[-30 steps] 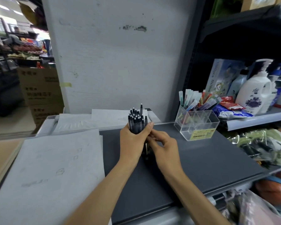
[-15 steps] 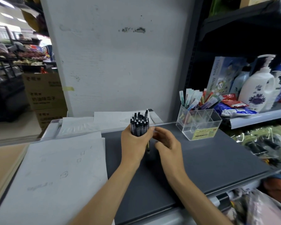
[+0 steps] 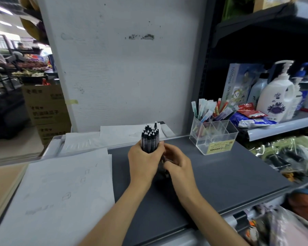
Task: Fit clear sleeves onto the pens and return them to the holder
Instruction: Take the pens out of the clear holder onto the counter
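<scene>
while left hand [image 3: 144, 164] grips pen bundle [image 3: 150, 139] | right hand [image 3: 179, 167] touches it

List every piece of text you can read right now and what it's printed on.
"1000pcs": pale blue cardboard box.
"50x70cm": same box.
Brown cardboard cartons: Chinese print, too blurred to read.
Yellow label on the clear acrylic pen holder: too small.
White pump bottle: logo unreadable.

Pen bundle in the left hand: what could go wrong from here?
The left hand grips the full pen bundle upright; as the right hand works at its lower side, pens may slip out onto the grey counter. One pen stands higher than the rest and may be loose.
</scene>
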`<state>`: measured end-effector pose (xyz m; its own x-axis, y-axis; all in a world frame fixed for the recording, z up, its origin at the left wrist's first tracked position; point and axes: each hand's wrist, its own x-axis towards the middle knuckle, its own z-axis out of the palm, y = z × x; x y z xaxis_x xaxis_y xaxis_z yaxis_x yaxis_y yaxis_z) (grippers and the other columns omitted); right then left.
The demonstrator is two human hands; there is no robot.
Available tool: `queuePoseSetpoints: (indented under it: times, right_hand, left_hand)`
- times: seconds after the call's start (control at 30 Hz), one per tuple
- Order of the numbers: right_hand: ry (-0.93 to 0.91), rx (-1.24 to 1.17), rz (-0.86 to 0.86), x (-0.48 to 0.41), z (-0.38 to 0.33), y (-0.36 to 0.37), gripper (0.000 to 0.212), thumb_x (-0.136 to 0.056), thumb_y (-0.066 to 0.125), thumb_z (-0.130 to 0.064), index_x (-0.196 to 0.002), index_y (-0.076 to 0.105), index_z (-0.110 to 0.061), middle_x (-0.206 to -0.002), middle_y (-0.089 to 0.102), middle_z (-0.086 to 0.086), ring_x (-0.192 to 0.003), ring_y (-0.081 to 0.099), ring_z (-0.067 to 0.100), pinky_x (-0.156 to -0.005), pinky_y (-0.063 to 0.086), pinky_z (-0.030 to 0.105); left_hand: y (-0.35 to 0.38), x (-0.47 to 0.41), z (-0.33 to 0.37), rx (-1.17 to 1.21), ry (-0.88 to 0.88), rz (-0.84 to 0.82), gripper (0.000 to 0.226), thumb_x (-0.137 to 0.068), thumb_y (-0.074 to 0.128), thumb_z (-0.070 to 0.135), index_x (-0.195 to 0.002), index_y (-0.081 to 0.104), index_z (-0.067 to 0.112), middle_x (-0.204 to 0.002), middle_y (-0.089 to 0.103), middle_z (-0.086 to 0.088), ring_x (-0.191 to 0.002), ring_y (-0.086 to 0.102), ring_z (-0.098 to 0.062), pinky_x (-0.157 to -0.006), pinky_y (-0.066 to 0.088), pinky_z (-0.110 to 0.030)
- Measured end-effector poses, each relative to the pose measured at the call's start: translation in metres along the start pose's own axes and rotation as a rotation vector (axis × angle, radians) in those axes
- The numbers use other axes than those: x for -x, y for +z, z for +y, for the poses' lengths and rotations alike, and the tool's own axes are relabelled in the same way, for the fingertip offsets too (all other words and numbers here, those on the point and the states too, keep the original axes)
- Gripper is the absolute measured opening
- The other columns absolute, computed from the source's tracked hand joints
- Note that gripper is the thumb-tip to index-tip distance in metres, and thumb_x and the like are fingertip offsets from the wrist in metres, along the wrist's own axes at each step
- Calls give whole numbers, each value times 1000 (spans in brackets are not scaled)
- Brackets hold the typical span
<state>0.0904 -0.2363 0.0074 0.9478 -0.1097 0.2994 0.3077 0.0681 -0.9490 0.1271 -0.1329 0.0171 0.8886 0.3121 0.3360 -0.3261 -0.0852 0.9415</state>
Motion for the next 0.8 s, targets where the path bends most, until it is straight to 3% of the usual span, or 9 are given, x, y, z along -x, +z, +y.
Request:
queuePoseSetpoints:
  times: [0.1,0.23,0.33,0.43,0.6,0.73,0.8]
  right_hand:
    - [-72,203,29,1,1,3,54,-90,61,11,-128,71,-26,-116,73,-2,-103,70,8,-87,56,23]
    - [-75,322,139,1,3,2,41,-93,70,-1,-115,72,-36,-95,71,-8,-86,68,8,-74,54,18]
    - [-35,347,198,-1,4,-1,24,-88,79,-7,-94,76,-29,-80,76,-12,-77,73,5,-74,58,24]
    - [-1,331,194,-2,4,-1,19,-88,77,-5,-90,80,-24,-80,79,-12,-79,76,5,-79,63,33]
    - [21,299,215,-1,5,-5,23,-91,73,-2,-95,83,-23,-83,80,-13,-83,77,4,-82,64,34]
    - [29,322,233,0,4,-5,33,-91,66,3,-94,83,-25,-83,79,-16,-83,75,1,-81,62,27]
    - [2,317,289,0,2,-5,32,-92,63,0,-91,79,-29,-83,77,-18,-82,72,-1,-75,57,18]
  left_hand:
    - [0,-3,-1,52,-44,61,21,-80,85,29,-71,73,15,-67,75,2,-61,73,-15,-54,55,-28]
    - [-1,-3,0,187,-78,27,17,-85,85,24,-84,75,10,-75,78,-4,-66,75,-18,-53,55,-26]
    - [1,-3,0,178,-86,-3,21,-80,89,21,-85,74,7,-74,77,-5,-61,71,-16,-48,52,-26]
    - [3,-2,-3,135,-85,-46,22,-75,92,13,-82,72,8,-70,74,-4,-58,66,-15,-49,53,-28]
    - [2,-1,-6,59,-120,-122,26,-77,89,18,-65,66,17,-55,64,-1,-48,60,-16,-44,48,-28]
    - [1,-1,-6,-22,-136,-133,27,-80,85,21,-62,65,15,-52,62,0,-45,55,-14,-45,44,-27]
    - [1,0,-5,-20,-111,-128,22,-81,83,20,-67,69,13,-59,69,0,-50,63,-14,-48,47,-27]
